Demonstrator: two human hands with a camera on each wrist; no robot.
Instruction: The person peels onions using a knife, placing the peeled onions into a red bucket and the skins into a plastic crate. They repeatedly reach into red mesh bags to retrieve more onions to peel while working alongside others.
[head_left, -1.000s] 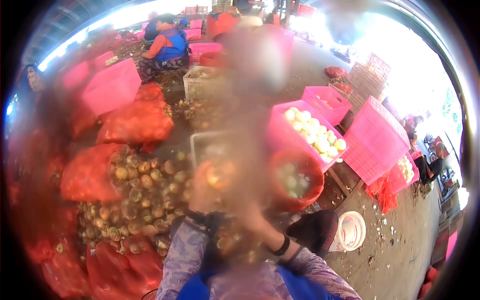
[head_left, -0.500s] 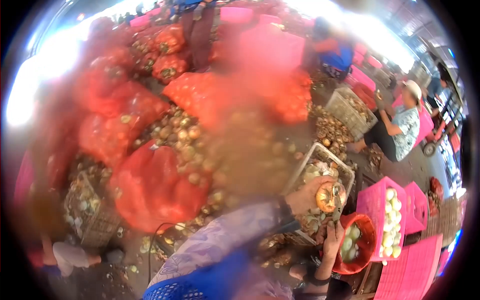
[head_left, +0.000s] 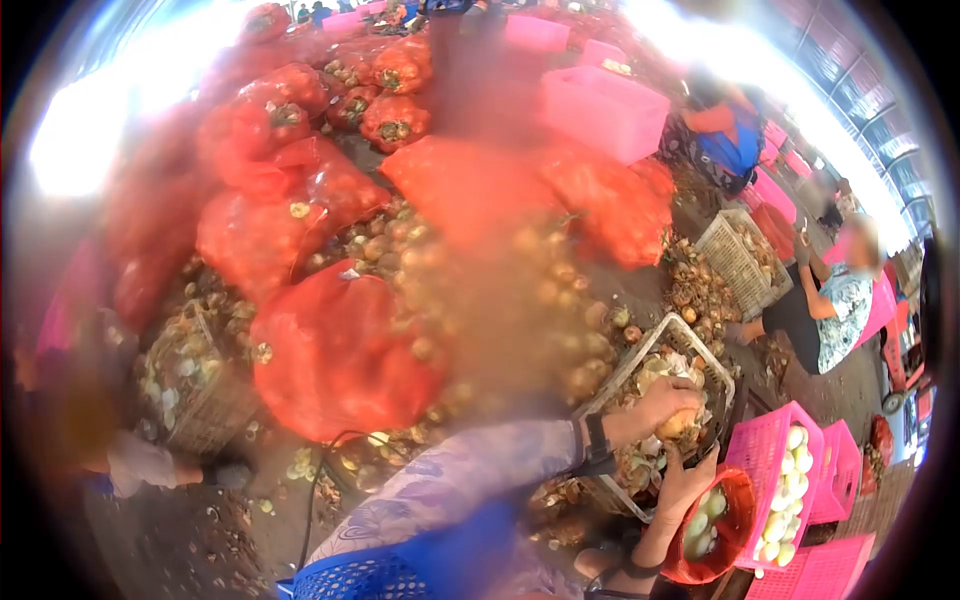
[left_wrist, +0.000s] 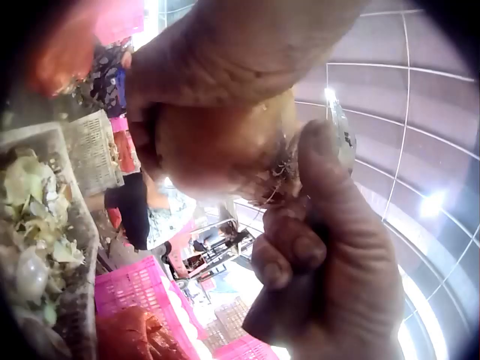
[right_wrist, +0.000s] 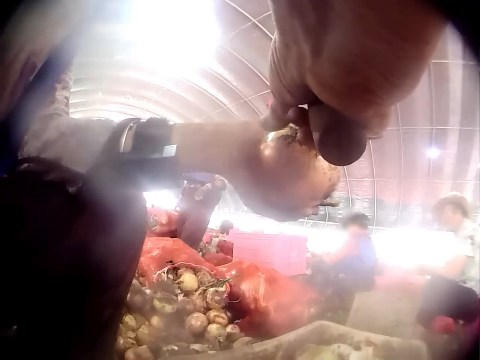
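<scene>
My left hand (head_left: 668, 397) grips a brown unpeeled onion (head_left: 679, 425) from above, over a grey wire basket (head_left: 640, 360). Just below it, my right hand (head_left: 688, 478) is curled round a small knife. In the left wrist view the onion (left_wrist: 214, 150) fills the top, my right thumb (left_wrist: 322, 172) presses beside its root end, and the knife blade (left_wrist: 342, 142) shows behind the thumb. In the right wrist view my right hand's fingers (right_wrist: 337, 131) touch the onion (right_wrist: 296, 176), and my left wrist strap (right_wrist: 150, 146) lies to the left.
The wire basket holds onion peelings (left_wrist: 34, 202). A red bucket (head_left: 738, 500) and a pink crate (head_left: 760, 430) to my right hold peeled white onions. Red mesh sacks (head_left: 340, 350) and loose onions (head_left: 385, 250) pile up ahead. A seated person (head_left: 840, 310) works at right.
The head view has swung left across the pile. Both hands with the onion have dropped lower, closer to the wire basket, and my right hand now sits tighter under the onion.
</scene>
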